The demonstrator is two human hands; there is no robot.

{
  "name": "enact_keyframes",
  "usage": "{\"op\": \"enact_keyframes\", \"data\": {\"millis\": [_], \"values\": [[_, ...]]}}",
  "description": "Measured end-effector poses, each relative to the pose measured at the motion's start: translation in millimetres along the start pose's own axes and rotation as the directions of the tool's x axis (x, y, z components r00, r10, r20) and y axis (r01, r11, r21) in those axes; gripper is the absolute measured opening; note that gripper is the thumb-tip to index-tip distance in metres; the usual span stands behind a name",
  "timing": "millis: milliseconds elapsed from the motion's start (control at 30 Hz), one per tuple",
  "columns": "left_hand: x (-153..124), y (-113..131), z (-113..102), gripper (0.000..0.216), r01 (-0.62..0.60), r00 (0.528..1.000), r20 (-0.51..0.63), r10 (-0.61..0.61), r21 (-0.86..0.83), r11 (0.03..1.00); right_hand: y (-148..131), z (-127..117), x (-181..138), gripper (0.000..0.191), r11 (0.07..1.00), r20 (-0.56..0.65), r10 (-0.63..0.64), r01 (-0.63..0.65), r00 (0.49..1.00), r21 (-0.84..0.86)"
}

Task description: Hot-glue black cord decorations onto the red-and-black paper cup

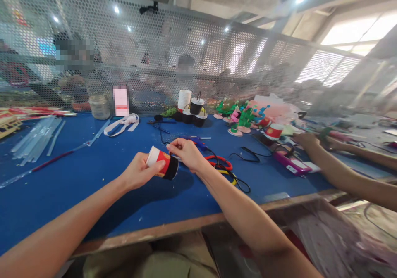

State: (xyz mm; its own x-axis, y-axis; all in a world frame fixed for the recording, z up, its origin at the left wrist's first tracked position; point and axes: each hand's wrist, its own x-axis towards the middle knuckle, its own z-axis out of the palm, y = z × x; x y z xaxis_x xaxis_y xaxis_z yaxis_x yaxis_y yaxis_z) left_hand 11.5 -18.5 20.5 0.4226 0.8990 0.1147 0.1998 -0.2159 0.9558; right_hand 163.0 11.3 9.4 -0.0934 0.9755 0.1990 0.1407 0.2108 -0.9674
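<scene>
Nearest us, the wooden edge of the blue table [102,203] runs beneath our forearms. Above the table, our left hand [139,168] has its fingers clamped around a cup [161,155], thumb across the red band. We see the cup tilted, white end up and to the left, black end down and to the right. Our right hand [187,154] is beside the cup, thumb and forefinger bent toward each other; we cannot tell whether they close on anything.

Just right of that hand we find a red loop [228,163] and a yellow loop [233,181], with a blue tool [198,143] behind the wrist. Farther right is a purple box [288,165], near a co-worker's hand [307,141].

To our left, clear strips [37,139] are fanned out. Beyond them we see a white ribbon [132,121], a jar [99,108] and a pink card [120,98]. Across the back are stacked white cups [184,99], a black pot [197,107] on others, and green plants [246,119] on pink bases. Behind everything we face a mesh screen [139,30].
</scene>
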Motion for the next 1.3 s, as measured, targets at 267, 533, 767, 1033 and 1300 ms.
{"op": "enact_keyframes", "data": {"millis": [267, 533, 767, 1033, 1300], "values": [[0.3, -5.0, -1.4, 0.029, -0.014, 1.0, -0.013, 0.014, 0.002, 1.0, 4.3, 0.9, 0.9, 0.019, 0.999, 0.044, -0.006, 0.008, 0.999, -0.044], [0.1, -3.5, -1.4, 0.027, 0.019, 0.998, -0.065, -0.024, -0.077, 0.997, 3.0, 2.2, 0.8, 0.017, 0.998, 0.074, 0.066, -0.065, 0.995, -0.027], [0.5, -9.1, -3.0, 0.028, 0.017, 0.998, -0.057, -0.023, -0.098, 0.995, 3.7, 2.5, 0.0, 0.018, 0.993, 0.106, 0.106, -0.11, 0.989, 0.034], [1.5, -6.8, -2.5, 0.025, 0.023, 0.996, -0.081, -0.038, -0.174, 0.984, 6.5, 2.6, 1.4, 0.019, 0.984, 0.132, 0.143, -0.155, 0.981, 0.088], [1.3, -9.9, -2.3, 0.028, 0.014, 0.994, -0.1, -0.033, -0.187, 0.982, 7.3, 4.8, 1.3, 0.022, 0.975, 0.144, 0.168, -0.186, 0.975, 0.125]]}}
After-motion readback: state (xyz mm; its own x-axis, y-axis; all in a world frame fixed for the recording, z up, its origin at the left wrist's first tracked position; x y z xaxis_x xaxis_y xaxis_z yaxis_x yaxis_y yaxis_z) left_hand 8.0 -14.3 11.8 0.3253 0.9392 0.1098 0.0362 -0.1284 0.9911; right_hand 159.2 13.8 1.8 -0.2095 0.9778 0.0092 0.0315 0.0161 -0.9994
